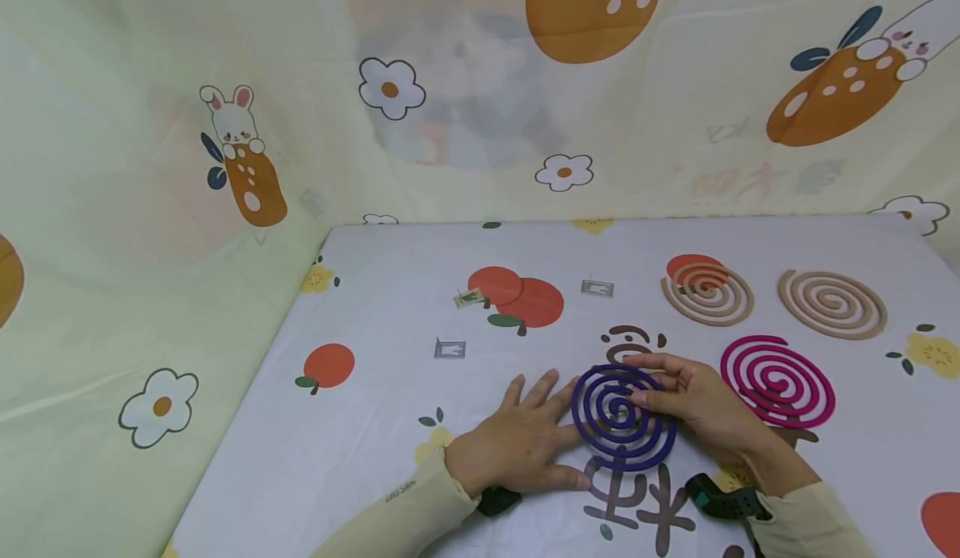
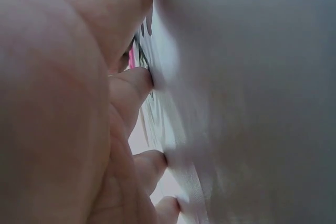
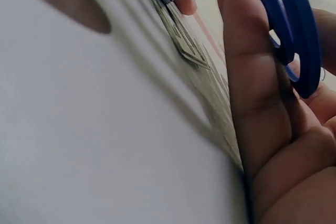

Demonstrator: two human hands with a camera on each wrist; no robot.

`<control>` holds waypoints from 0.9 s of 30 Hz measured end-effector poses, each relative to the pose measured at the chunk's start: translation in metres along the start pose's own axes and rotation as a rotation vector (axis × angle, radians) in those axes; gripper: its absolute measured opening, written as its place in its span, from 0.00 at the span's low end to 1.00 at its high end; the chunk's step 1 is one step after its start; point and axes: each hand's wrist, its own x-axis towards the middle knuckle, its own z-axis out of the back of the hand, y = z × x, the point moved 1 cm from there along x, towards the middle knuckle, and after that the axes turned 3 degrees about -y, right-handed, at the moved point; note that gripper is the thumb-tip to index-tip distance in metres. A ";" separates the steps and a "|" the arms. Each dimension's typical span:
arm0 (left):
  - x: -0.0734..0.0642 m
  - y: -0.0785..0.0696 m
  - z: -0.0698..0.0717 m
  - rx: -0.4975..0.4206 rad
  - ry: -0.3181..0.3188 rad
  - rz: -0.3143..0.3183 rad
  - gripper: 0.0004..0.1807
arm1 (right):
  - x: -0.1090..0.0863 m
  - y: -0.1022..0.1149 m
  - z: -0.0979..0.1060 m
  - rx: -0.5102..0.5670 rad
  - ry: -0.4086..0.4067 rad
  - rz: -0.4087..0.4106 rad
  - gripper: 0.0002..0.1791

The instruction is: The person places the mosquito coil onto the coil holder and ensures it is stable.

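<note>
My right hand [image 1: 697, 395] pinches a dark blue mosquito coil [image 1: 618, 408] between thumb and fingers, close over the table. In the right wrist view the blue coil [image 3: 302, 35] stands tilted on edge beside my fingers. Beneath it, a thin flat metal coil stand [image 3: 197, 59] lies on the cloth, mostly hidden by the coil in the head view. My left hand [image 1: 517, 437] rests palm down with spread fingers, its index finger reaching under the coil's left edge. In the left wrist view, the left fingertips [image 2: 152, 161] press on the cloth.
To the right lie a magenta coil [image 1: 777, 384] and two tan coils [image 1: 708, 295], one partly over a printed fruit. Small flat metal stands [image 1: 597, 289] are scattered farther back and left. Fabric walls [image 1: 450, 191] enclose the table's back and left side.
</note>
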 end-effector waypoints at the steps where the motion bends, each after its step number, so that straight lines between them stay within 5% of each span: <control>1: 0.000 0.000 0.000 -0.001 0.000 0.000 0.43 | 0.000 0.000 0.000 0.005 0.001 -0.002 0.27; 12: -0.001 0.001 0.001 0.001 -0.001 -0.007 0.42 | 0.001 0.003 -0.003 -0.045 0.009 -0.046 0.33; 27: -0.001 0.000 0.001 0.007 -0.002 -0.004 0.42 | 0.000 0.002 -0.006 -0.079 -0.026 0.003 0.32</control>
